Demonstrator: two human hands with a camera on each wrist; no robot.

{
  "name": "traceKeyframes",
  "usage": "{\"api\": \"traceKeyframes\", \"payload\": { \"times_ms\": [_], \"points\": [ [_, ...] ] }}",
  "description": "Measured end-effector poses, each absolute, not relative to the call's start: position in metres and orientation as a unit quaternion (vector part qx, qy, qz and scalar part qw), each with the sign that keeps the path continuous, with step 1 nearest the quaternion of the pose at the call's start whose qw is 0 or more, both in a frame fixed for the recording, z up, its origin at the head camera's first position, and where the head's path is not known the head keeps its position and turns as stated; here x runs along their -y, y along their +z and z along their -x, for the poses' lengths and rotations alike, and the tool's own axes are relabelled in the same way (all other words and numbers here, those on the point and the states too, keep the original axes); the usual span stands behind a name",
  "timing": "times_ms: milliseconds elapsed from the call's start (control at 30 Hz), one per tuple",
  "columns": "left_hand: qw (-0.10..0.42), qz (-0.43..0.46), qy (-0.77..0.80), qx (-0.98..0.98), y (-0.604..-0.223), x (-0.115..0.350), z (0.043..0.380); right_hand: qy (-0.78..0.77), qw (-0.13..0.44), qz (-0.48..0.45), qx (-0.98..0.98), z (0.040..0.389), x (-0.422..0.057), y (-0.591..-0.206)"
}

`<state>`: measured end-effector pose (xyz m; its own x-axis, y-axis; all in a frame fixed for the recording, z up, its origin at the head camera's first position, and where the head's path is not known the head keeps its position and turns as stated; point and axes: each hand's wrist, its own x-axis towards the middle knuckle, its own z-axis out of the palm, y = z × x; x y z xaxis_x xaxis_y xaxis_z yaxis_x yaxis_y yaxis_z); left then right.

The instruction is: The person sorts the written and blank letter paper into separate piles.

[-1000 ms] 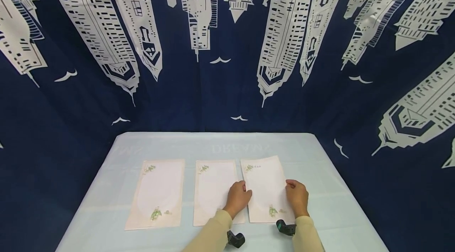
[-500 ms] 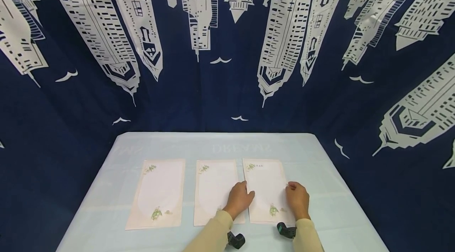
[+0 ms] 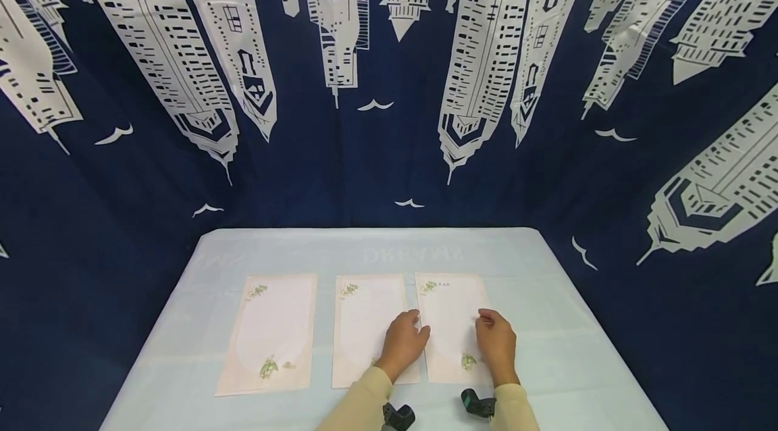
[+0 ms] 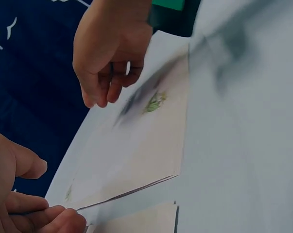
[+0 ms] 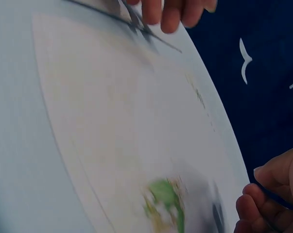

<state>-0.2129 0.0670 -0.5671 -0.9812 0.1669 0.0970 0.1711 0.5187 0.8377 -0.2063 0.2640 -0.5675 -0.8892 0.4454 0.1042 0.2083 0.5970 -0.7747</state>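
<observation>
A pale pink sheet of stationery (image 3: 452, 323) with green floral prints lies flat at the right of the row; its edge in the left wrist view shows more than one layer of paper (image 4: 136, 150). My left hand (image 3: 404, 344) is by its left edge, over the middle stationery (image 3: 365, 316), thumb apart from the fingers. Whether its fingertips touch the paper I cannot tell. My right hand (image 3: 496, 344) hovers over the right sheet's right side, fingers loosely curled with nothing seen between them. Both hands also show in the right wrist view, apart from each other.
Another pink stationery sheet (image 3: 273, 333) lies at the left of the row. All rest on a table with a pale blue cloth (image 3: 547, 296). Black devices (image 3: 477, 404) sit at both wrists. A navy curtain (image 3: 340, 167) with white buildings hangs behind the table.
The right sheet, earlier tilted with its far edge raised, now lies straight and flat. My right hand has let go of its edge and moved left over it; my left hand shifted slightly.
</observation>
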Motion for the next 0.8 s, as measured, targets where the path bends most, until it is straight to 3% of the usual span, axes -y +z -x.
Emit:
{"api": "traceKeyframes", "payload": {
  "times_ms": [367,800],
  "points": [
    [0.043,0.056,-0.507,0.859,-0.562,-0.039,0.212,0.428,0.131,0.148,0.882,0.203,-0.215,-0.574],
    [0.084,-0.013,-0.516,0.852,-0.561,0.034,0.208,0.444,0.094,0.085,0.887,0.206,-0.178,-0.573]
  ]
}}
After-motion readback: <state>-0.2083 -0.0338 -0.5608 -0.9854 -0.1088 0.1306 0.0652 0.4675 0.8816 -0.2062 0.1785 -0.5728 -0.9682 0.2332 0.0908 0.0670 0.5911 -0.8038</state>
